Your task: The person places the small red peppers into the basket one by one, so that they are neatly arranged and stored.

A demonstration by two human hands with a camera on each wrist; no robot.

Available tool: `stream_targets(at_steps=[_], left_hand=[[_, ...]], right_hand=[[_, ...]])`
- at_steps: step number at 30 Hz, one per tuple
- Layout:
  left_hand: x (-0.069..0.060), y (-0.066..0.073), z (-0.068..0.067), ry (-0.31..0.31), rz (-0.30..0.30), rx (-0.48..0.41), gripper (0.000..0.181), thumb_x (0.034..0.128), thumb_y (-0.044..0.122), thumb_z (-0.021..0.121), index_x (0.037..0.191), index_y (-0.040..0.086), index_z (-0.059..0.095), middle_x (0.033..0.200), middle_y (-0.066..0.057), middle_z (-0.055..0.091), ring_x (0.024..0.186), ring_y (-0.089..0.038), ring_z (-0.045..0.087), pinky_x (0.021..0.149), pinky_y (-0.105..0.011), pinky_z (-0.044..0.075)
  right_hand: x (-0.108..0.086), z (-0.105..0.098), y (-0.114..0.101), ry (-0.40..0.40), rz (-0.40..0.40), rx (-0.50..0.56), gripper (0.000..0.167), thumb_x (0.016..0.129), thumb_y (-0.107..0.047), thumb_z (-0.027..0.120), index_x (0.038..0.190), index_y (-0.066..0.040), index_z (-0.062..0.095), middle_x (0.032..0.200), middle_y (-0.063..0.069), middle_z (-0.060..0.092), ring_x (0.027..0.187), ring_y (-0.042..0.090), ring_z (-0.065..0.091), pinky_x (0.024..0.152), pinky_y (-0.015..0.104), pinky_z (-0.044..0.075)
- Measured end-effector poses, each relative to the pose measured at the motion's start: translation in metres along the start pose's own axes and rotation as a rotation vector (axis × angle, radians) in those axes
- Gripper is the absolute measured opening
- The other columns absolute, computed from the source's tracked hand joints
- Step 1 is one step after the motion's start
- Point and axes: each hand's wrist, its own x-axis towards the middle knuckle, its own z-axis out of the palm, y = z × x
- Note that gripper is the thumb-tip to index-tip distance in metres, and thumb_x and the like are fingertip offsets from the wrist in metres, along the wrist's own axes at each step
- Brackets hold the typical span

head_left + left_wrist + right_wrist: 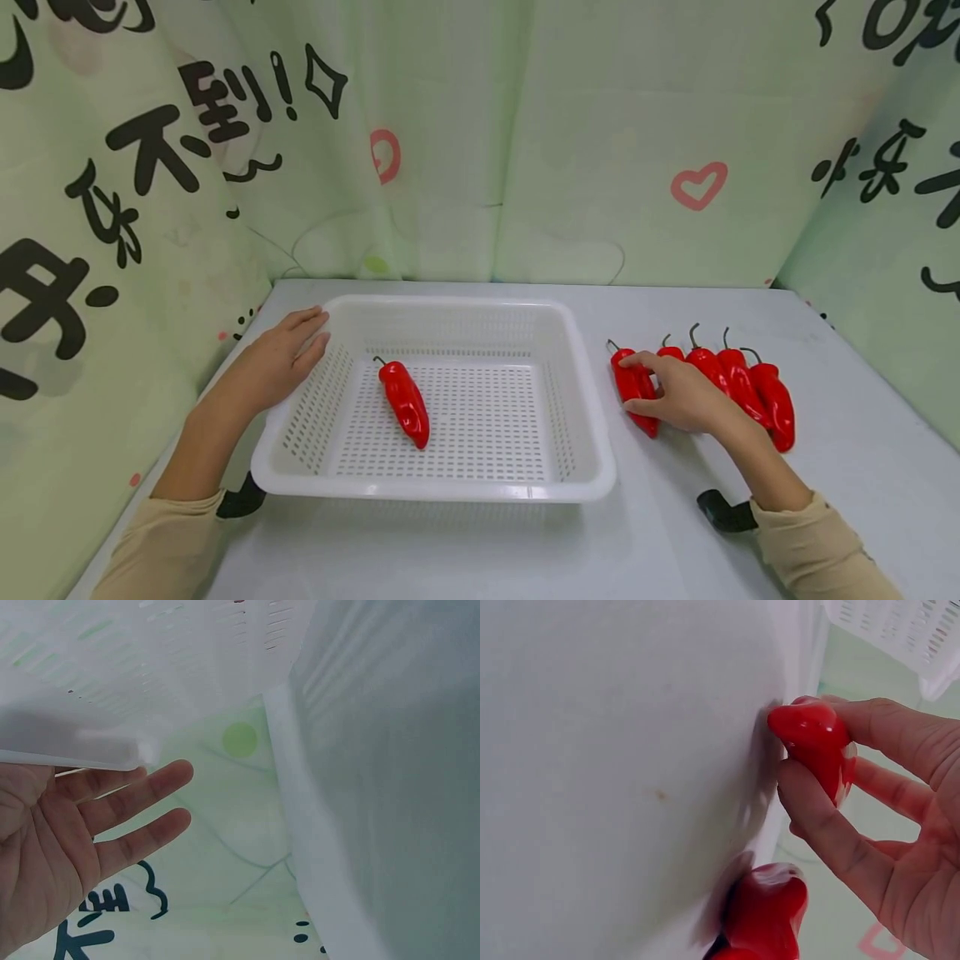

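A white perforated plastic basket [442, 492] stands on the table with one glossy red pepper [405, 404] lying inside. At its left side, my left hand [281, 358] holds the rim, thumb on the inner side; the left wrist view shows the other fingers stretched out along the outside, under the rim [67, 759]. Right of the basket, my right hand [678, 396] pinches another red pepper [633, 383] between thumb and fingers. The right wrist view shows this pepper [814, 731] in the grip, close to the tabletop.
Several more red peppers [772, 400] with curved green stems lie side by side beyond my right hand, partly hidden by it. The white table [525, 550] ends at a pale green curtain [585, 167] with black lettering and pink hearts, which also hangs at both sides.
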Motion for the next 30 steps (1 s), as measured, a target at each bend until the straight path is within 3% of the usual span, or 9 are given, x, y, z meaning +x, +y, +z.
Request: stream_targets(at_steps=[13,30], left_hand=[[0.0,0.001,-0.001,0.003,0.012,-0.005,0.057,0.1098,0.031,0.044,0.154,-0.005,0.037,0.161,-0.027,0.031,0.144,-0.054,0.032,0.112,-0.069,0.033],[0.0,0.002,-0.001,0.0,0.02,-0.011,0.057,0.1095,0.029,0.045,0.154,-0.006,0.037,0.16,-0.028,0.032,0.143,-0.054,0.033,0.113,-0.069,0.032]], right_hand=[[-0.005,-0.019,-0.012,0.042,0.012,0.058,0.071,0.086,-0.026,0.082,0.146,-0.01,0.049,0.129,0.027,0.055,0.112,0.045,0.053,0.066,0.041,0.062],[-0.013,-0.039,-0.032,0.156,-0.064,0.102,0.074,0.089,-0.029,0.08,0.151,-0.011,0.044,0.132,0.024,0.053,0.105,0.04,0.061,0.069,0.044,0.062]])
